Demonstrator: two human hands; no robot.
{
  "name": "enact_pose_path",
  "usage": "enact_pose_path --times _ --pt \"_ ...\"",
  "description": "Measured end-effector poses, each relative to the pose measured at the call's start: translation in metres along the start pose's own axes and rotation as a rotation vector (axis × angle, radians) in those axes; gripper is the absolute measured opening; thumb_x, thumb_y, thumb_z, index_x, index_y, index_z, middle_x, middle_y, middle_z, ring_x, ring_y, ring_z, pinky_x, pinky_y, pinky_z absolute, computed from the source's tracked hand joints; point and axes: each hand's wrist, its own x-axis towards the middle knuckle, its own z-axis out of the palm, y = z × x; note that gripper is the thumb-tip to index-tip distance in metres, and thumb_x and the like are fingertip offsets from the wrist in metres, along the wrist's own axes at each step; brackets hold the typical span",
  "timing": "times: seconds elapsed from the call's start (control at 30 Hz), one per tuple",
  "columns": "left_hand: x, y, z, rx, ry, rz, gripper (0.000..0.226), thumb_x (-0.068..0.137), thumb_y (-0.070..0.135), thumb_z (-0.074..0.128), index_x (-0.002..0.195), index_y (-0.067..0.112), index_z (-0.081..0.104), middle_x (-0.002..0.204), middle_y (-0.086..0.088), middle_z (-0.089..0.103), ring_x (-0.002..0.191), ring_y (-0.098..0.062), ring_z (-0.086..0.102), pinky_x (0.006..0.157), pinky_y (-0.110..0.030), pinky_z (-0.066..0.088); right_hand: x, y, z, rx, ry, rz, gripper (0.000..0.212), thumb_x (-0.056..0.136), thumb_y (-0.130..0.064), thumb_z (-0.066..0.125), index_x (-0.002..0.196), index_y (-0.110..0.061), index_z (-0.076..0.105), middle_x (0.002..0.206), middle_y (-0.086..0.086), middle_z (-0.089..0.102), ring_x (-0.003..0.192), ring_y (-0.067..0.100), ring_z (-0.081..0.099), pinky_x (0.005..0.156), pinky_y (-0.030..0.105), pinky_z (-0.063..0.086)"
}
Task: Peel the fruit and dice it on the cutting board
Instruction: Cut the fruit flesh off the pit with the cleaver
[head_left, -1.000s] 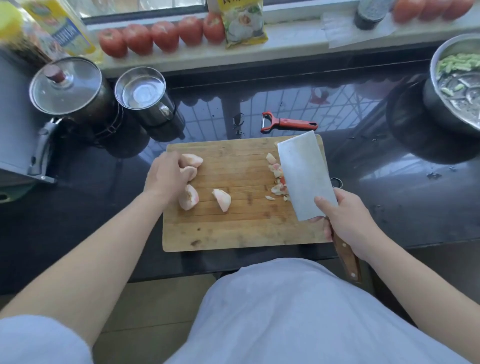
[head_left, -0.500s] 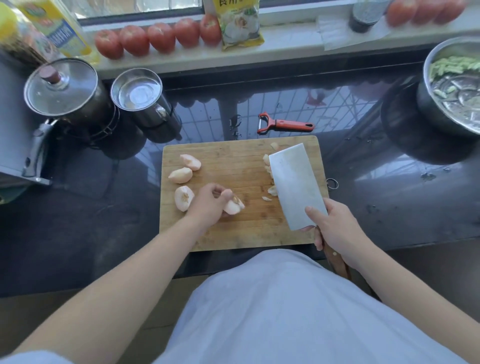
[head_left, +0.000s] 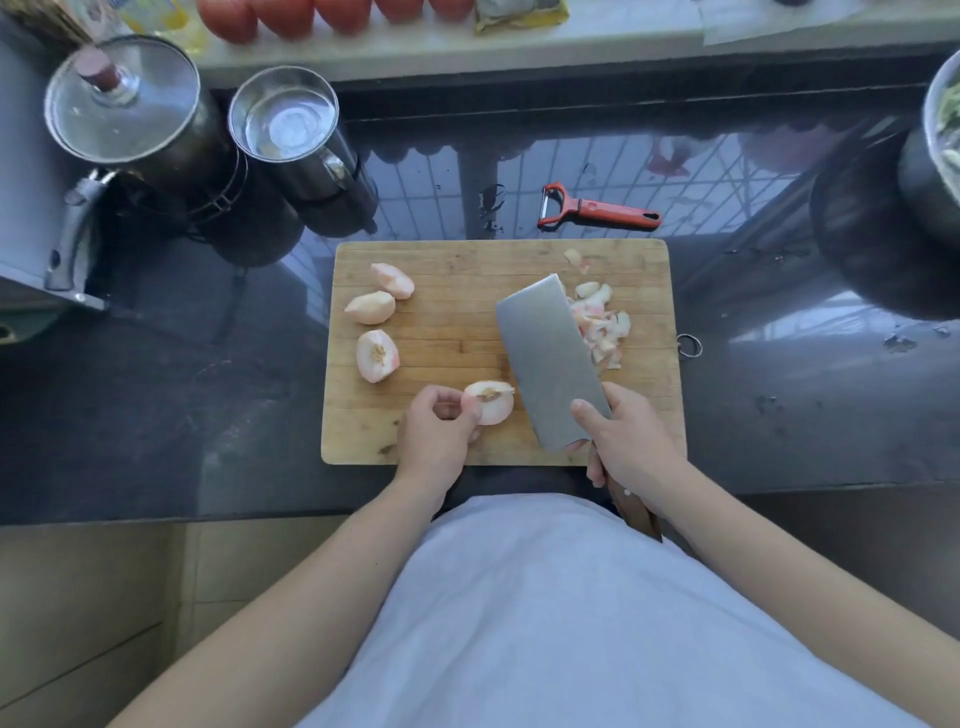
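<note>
A wooden cutting board (head_left: 452, 260) lies on the dark counter. My left hand (head_left: 439, 434) pinches a peeled peach wedge (head_left: 491, 402) near the board's front edge. Three more peeled wedges (head_left: 376, 356) lie at the board's left side. My right hand (head_left: 626, 441) grips the handle of a cleaver (head_left: 550, 358), whose broad blade tilts over the board just right of the held wedge. A heap of peach peelings (head_left: 602, 327) sits on the board behind the blade.
A red peeler (head_left: 605, 210) lies on the counter behind the board. Two steel pots (head_left: 283, 122) stand at the back left, a steel bowl (head_left: 940, 135) at the far right. Tomatoes (head_left: 291, 15) line the windowsill.
My left hand left the three wedges, took hold of the lone wedge and drew it to the board's front. The cleaver moved closer to that wedge.
</note>
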Motion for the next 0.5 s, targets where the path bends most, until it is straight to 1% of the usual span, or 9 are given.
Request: enact_pose_path --times 0.07,0.17,0.27,0.3,0.4,0.5 --pt "-0.0015 0.0017 0.0012 0.007 0.015 0.002 0.012 0.097 0.03 0.07 0.095 0.019 0.066 0.093 0.007 0.075 0.078 -0.016 0.077 0.085 -0.038 0.058 0.0025 -0.0004 0.006 -0.009 -0.011 0.005 0.015 0.105 -0.026 0.047 0.111 -0.02 0.059 0.076 0.011 0.073 0.038 0.018 0.055 0.035 0.022 0.035" --pt "-0.0011 0.0016 0.0021 0.019 0.023 -0.003 0.014 0.098 0.032 0.068 0.095 0.018 0.065 0.092 0.008 0.074 0.076 -0.014 0.076 0.084 -0.038 0.059 0.0053 -0.0018 0.0102 -0.023 -0.018 0.005 0.017 0.105 -0.026 0.045 0.116 -0.021 0.058 0.082 0.01 0.074 0.039 0.018 0.056 0.035 0.022 0.035" --pt "0.001 -0.0014 0.0028 0.042 0.022 0.028 0.01 0.098 0.032 0.067 0.095 0.023 0.063 0.09 0.008 0.073 0.079 -0.017 0.076 0.084 -0.041 0.06 0.0061 -0.0019 0.0098 -0.027 -0.021 0.002 0.018 0.106 -0.026 0.045 0.118 -0.02 0.057 0.082 0.012 0.074 0.039 0.018 0.056 0.034 0.023 0.035" --pt "0.001 -0.0018 0.0029 0.045 0.02 0.051 0.007 0.098 0.032 0.067 0.095 0.028 0.062 0.09 0.008 0.073 0.08 -0.019 0.075 0.084 -0.042 0.06 0.0056 -0.0017 0.0098 -0.026 -0.02 -0.003 0.017 0.106 -0.025 0.045 0.117 -0.02 0.057 0.08 0.012 0.074 0.039 0.018 0.056 0.034 0.023 0.035" --pt "0.0019 -0.0034 0.0032 0.087 0.019 0.13 0.008 0.097 0.032 0.065 0.096 0.039 0.062 0.094 0.009 0.073 0.085 -0.019 0.074 0.081 -0.041 0.06 0.0033 -0.0029 0.0097 0.0 -0.001 -0.03 0.016 0.106 -0.024 0.046 0.114 -0.018 0.058 0.078 0.009 0.074 0.038 0.021 0.055 0.038 0.024 0.038" --pt "0.0041 -0.0022 0.0039 0.079 0.008 0.12 0.007 0.096 0.029 0.068 0.094 0.036 0.065 0.097 0.009 0.073 0.092 -0.021 0.073 0.081 -0.039 0.059 0.0032 -0.0067 0.0085 -0.019 0.008 -0.044 0.015 0.106 -0.024 0.045 0.11 -0.017 0.058 0.079 0.008 0.074 0.038 0.019 0.055 0.041 0.024 0.041"
